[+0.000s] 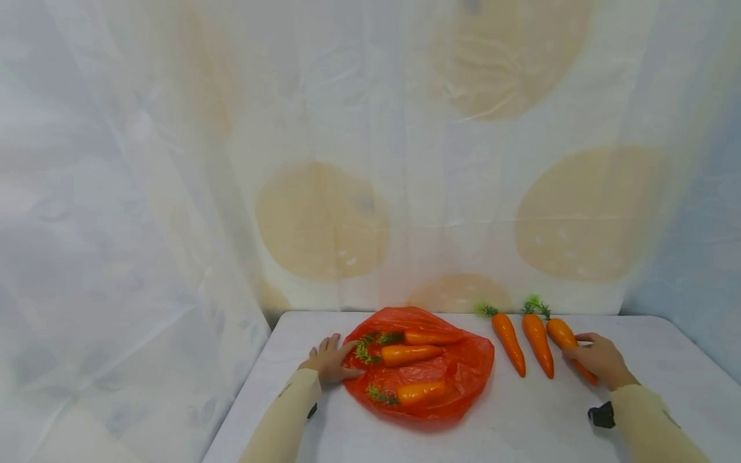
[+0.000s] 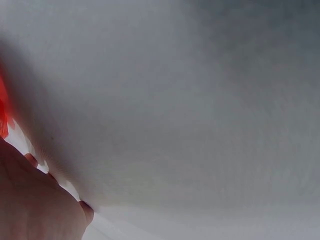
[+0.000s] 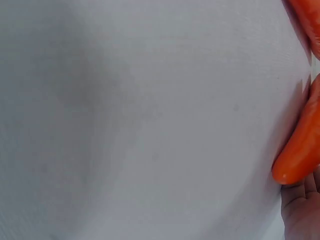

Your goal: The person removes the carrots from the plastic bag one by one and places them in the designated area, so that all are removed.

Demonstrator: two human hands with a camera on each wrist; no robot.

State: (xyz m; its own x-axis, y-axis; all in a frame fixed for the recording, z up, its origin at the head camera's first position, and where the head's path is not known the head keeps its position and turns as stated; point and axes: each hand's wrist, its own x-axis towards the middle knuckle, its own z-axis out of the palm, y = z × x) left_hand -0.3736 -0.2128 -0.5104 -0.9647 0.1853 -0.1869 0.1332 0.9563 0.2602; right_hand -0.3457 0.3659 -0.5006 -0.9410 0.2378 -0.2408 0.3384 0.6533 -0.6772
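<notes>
A red plastic bag [image 1: 471, 379] is spread on the white table, with three carrots on it: one at the back [image 1: 431, 337], one in the middle [image 1: 411, 355] and one near the front [image 1: 421, 392]. My left hand [image 1: 330, 361] rests at the bag's left edge, fingers spread. To the right, two carrots lie side by side, the left one [image 1: 509, 344] and its neighbour [image 1: 538, 344]. Beside them, my right hand [image 1: 602, 361] holds the rightmost carrot [image 1: 561, 334] between thumb and fingers. The right wrist view shows that carrot's tip [image 3: 297, 155] against the fingers.
The white table [image 1: 532, 424] ends at the back against a pale curtain [image 1: 440, 244] with tan circles. More sheeting hangs at the left [image 1: 145, 289] and right [image 1: 706, 257]. A black device [image 1: 602, 415] sits at the right wrist.
</notes>
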